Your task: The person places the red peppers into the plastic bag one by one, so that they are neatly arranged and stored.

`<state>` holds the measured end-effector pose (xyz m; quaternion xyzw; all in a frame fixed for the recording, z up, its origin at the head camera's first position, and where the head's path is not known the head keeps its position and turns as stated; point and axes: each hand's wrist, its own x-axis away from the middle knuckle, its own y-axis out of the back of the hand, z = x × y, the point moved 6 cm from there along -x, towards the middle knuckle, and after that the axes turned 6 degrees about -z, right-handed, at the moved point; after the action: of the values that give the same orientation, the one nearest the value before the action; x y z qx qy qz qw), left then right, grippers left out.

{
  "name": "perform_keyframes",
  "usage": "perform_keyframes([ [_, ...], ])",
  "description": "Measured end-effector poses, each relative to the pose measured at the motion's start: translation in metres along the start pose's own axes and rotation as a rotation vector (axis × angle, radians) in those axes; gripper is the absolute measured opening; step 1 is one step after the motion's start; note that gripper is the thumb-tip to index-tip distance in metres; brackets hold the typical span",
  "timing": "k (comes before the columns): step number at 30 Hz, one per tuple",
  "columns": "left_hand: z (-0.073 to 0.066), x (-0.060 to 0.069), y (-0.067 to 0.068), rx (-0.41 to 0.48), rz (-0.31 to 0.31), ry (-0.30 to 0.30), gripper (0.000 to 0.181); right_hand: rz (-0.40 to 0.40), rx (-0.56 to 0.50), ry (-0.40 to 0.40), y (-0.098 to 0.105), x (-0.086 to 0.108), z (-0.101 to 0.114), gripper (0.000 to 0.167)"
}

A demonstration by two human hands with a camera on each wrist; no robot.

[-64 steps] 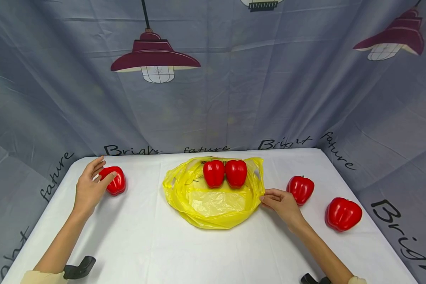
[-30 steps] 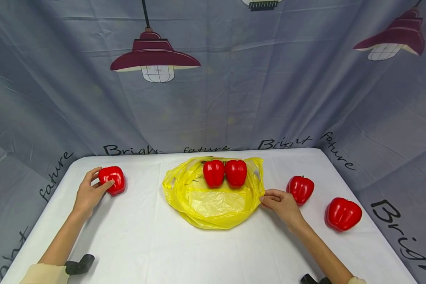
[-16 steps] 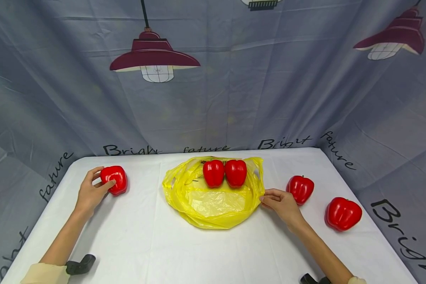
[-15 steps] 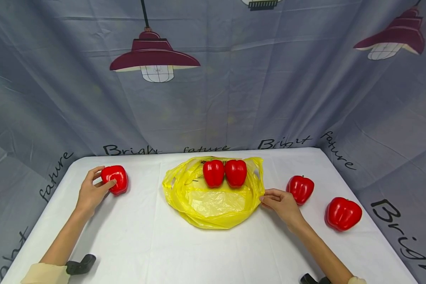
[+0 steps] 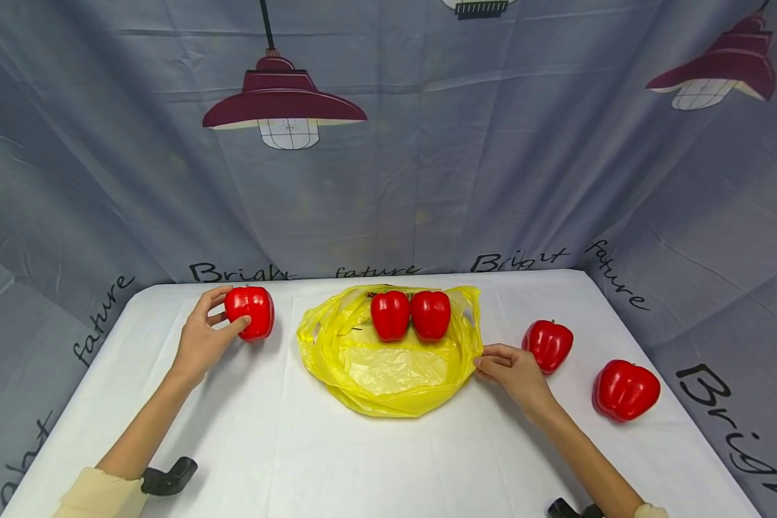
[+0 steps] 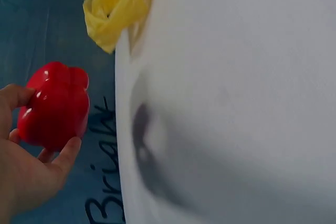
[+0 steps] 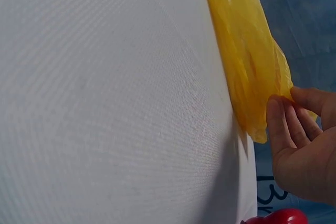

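Note:
My left hand (image 5: 202,341) grips a red bell pepper (image 5: 250,314) between thumb and fingers, off the table left of the bag. The left wrist view shows the same pepper (image 6: 55,106) held at the fingertips of the hand (image 6: 31,174), with a shadow on the cloth. A yellow plastic bag (image 5: 395,399) lies spread with its mouth up at the middle. Two red peppers, one (image 5: 390,316) beside the other (image 5: 430,316), sit in its far part. My right hand (image 5: 518,375) pinches the bag's right edge; in the right wrist view, the hand (image 7: 307,145) pinches the yellow plastic (image 7: 247,56).
Two more red peppers lie on the right: one (image 5: 547,347) just beyond my right hand, the other (image 5: 625,391) nearer the right edge. The table (image 5: 388,467) has a white cloth. A grey curtain (image 5: 414,201) with printed lamps and lettering stands behind and at the sides.
My left hand has closed its fingers on the left pepper, lifted it and carried it right towards the bag. The right hand, the bag and the other peppers have not visibly moved.

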<state>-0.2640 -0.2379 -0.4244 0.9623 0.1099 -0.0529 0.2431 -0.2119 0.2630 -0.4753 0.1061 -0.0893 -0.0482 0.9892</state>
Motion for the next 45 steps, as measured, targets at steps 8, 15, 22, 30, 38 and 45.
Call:
perform_keyframes([
  [8, -0.031, 0.003, -0.035, 0.087, 0.089, -0.058, 0.06, 0.001, -0.008, 0.0, 0.0, -0.001, 0.0, 0.035],
  [15, -0.05, 0.006, -0.068, 0.105, 0.141, -0.121, 0.059, -0.004, 0.001, -0.003, 0.0, 0.0, 0.001, 0.035],
  [22, -0.057, 0.005, -0.095, 0.12, 0.201, -0.142, 0.058, -0.01, -0.003, -0.01, -0.001, 0.001, 0.002, 0.035],
  [30, -0.055, 0.001, -0.112, 0.138, 0.223, -0.089, 0.057, -0.002, -0.01, -0.006, -0.001, 0.001, 0.001, 0.036],
  [38, -0.059, 0.001, -0.124, 0.141, 0.237, -0.077, 0.057, 0.001, -0.017, -0.01, -0.001, -0.001, 0.0, 0.036],
  [45, -0.054, 0.0, -0.133, 0.142, 0.251, -0.074, 0.058, 0.004, -0.02, -0.001, -0.001, 0.0, 0.002, 0.036],
])
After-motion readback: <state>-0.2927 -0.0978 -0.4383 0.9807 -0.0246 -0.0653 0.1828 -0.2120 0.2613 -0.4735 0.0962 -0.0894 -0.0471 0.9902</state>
